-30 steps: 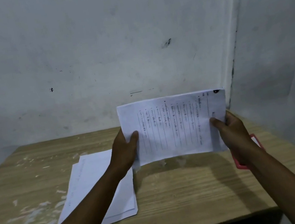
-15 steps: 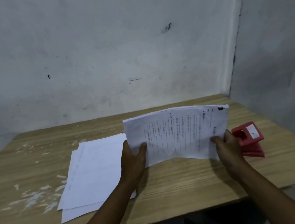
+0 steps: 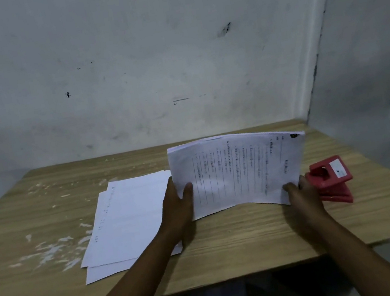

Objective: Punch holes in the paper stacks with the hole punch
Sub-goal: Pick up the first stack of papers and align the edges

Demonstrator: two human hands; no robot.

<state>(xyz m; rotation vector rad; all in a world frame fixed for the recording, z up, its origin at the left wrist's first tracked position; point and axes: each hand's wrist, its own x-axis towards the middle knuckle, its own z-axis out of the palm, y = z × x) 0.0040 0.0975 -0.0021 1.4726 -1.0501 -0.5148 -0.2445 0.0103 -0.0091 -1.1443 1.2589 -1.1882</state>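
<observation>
Above table (image 3: 231, 245) centre-right: printed paper stack (image 3: 239, 171) held near upright, long axis left-right, bottom edge touching tabletop, printed face toward camera. Text lines run vertically, too small to read; dark mark at top right corner. Left hand (image 3: 178, 207) grips left edge, right hand (image 3: 300, 195) pinches lower right corner. Red hole punch (image 3: 331, 180) just right of right hand, white label unreadable. Loose sheets (image 3: 129, 223) flat at left.
</observation>
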